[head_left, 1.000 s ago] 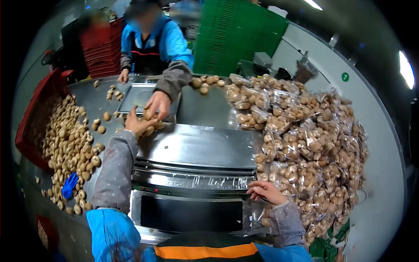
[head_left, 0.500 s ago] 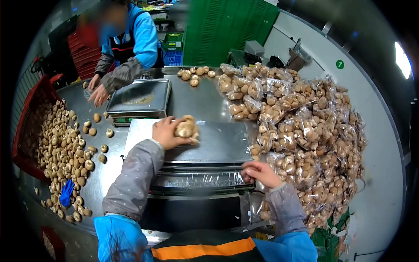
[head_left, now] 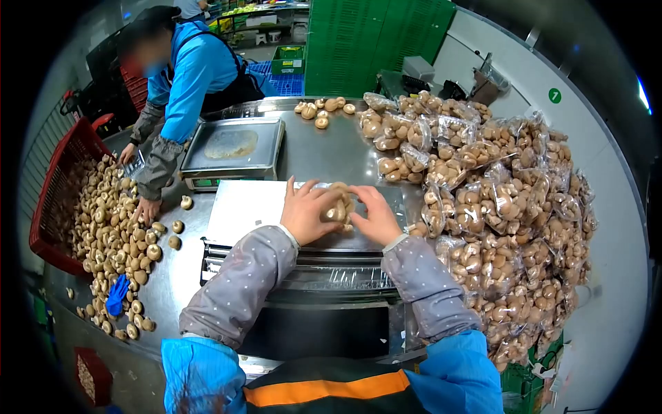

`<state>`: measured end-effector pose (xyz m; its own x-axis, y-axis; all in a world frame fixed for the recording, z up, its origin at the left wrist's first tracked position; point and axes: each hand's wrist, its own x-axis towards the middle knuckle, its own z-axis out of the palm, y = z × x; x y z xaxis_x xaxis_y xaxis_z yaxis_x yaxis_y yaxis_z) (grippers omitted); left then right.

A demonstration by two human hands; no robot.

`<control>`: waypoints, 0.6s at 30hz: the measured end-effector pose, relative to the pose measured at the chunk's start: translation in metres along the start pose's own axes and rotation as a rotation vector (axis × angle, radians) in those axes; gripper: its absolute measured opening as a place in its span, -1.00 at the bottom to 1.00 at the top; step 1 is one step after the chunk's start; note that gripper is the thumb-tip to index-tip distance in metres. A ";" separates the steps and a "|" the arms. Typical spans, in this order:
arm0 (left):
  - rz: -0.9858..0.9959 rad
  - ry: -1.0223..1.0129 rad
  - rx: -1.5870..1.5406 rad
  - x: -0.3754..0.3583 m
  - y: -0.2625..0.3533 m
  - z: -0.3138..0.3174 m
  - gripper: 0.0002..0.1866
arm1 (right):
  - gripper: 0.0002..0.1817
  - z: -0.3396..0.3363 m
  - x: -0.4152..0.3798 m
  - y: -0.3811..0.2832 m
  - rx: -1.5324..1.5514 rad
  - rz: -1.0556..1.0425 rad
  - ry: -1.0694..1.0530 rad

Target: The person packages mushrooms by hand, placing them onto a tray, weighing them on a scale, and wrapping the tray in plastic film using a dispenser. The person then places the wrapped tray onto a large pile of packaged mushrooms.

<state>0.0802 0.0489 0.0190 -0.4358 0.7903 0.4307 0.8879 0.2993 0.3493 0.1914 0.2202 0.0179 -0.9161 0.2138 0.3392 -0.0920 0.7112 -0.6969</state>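
A bundle of light brown mushrooms [head_left: 336, 210] is held between my two hands above the metal plate of the wrapping machine [head_left: 258, 201]. My left hand [head_left: 309, 212] has its fingers curved around the left side of the bundle. On the right side, my right hand [head_left: 374, 217] grips it with bent fingers. Below the hands lies a strip of clear film [head_left: 345, 278] along the machine's front. Whether film covers the bundle is too small to tell.
A scale [head_left: 232, 146] stands at the back left. Beside loose mushrooms [head_left: 110, 221] and a red crate [head_left: 54, 200], a co-worker [head_left: 200, 62] reaches in. Bagged mushrooms [head_left: 507, 207] are heaped on the right. A blue glove [head_left: 117, 295] lies at left.
My right hand has come up from the machine's front edge to the bundle, which has moved right with my left hand. The co-worker's hands have moved to the loose mushrooms.
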 end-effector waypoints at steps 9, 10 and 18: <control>-0.341 0.484 -0.785 0.013 -0.013 -0.023 -0.68 | -0.46 0.002 0.022 0.009 -0.007 0.050 0.078; -0.305 0.457 -0.656 0.012 -0.018 -0.024 -0.70 | -0.44 0.009 0.030 0.017 -0.059 0.002 0.093; 0.038 0.273 -0.144 -0.012 -0.035 0.016 -0.63 | -0.48 0.061 0.032 0.012 -0.340 -0.130 0.192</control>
<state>0.0566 0.0375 -0.0119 -0.4436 0.6210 0.6462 0.8828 0.1783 0.4347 0.1371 0.1947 -0.0177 -0.8129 0.2056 0.5449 -0.0386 0.9145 -0.4027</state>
